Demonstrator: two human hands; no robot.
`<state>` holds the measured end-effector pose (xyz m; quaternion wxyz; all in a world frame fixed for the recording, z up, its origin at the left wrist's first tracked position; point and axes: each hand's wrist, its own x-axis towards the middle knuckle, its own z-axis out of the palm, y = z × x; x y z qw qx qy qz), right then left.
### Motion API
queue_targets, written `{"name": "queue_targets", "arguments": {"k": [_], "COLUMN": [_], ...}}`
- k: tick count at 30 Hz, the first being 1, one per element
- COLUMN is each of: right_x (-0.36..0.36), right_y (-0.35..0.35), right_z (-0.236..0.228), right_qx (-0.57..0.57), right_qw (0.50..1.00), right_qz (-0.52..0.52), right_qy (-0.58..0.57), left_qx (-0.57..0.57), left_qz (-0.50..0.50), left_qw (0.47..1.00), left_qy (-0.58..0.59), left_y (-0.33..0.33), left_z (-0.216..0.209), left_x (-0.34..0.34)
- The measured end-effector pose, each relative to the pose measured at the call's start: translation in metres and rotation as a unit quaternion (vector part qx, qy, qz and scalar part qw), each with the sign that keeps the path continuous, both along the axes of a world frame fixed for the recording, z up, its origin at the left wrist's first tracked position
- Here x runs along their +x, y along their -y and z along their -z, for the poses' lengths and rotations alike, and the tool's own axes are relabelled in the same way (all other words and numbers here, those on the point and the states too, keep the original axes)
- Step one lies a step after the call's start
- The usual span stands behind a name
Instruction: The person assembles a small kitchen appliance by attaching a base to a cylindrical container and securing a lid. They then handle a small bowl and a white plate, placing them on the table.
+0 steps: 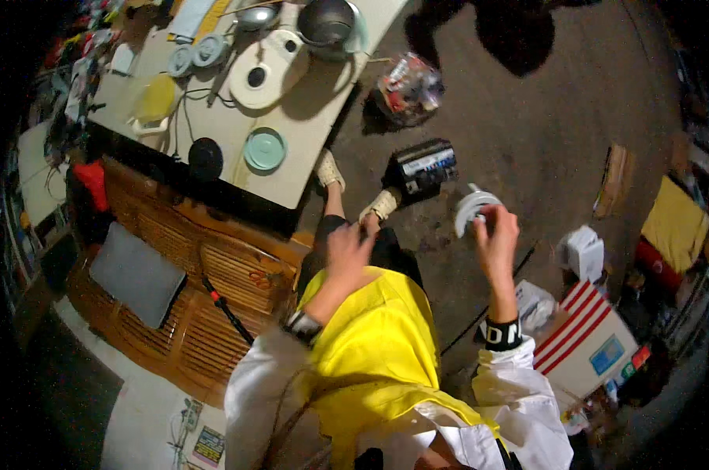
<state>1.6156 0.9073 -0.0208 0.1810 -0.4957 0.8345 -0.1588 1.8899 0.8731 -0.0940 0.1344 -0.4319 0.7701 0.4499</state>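
Observation:
My right hand [497, 235] is raised over the floor on the right. Between its thumb and fingers it pinches a whitish, round plastic piece [470, 210] with a curved rim and a short prong; its exact kind does not show. Over my lap, just above the yellow apron [378, 329], my left hand [349, 252] is slightly blurred. Its fingers look apart, and nothing shows in them. Beyond my feet, a black box-shaped package [422, 168] with a printed label stands on the floor.
A white table [233, 160] at the upper left bears a pale green round lid [266, 149], a cream appliance part [272, 70] and a metal pot [325, 22]. A slatted wooden bench [221, 329] is on my left. A bag of litter [407, 88] and a striped carton [585, 337] stand on the floor.

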Motion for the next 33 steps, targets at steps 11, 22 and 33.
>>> {"name": "queue_targets", "arguments": {"k": [11,22,33], "right_x": [0.186,0.267,0.106], "right_y": [0.200,0.300,0.365], "right_z": [0.147,0.193,0.185], "right_qx": [0.065,0.050,-0.148], "right_qw": [0.974,0.963,0.969], "right_qz": [-0.205,-0.218,-0.099], "right_qy": [0.071,0.150,0.170], "left_qx": [0.366,0.182,-0.128], "left_qz": [-0.242,-0.291,-0.261], "left_qw": [0.862,0.935,0.936], "left_qy": [0.253,0.084,-0.199], "left_y": [-0.080,0.051,0.361], "left_z": [-0.026,0.018,0.100], "left_x": [0.164,0.154,0.029]}}
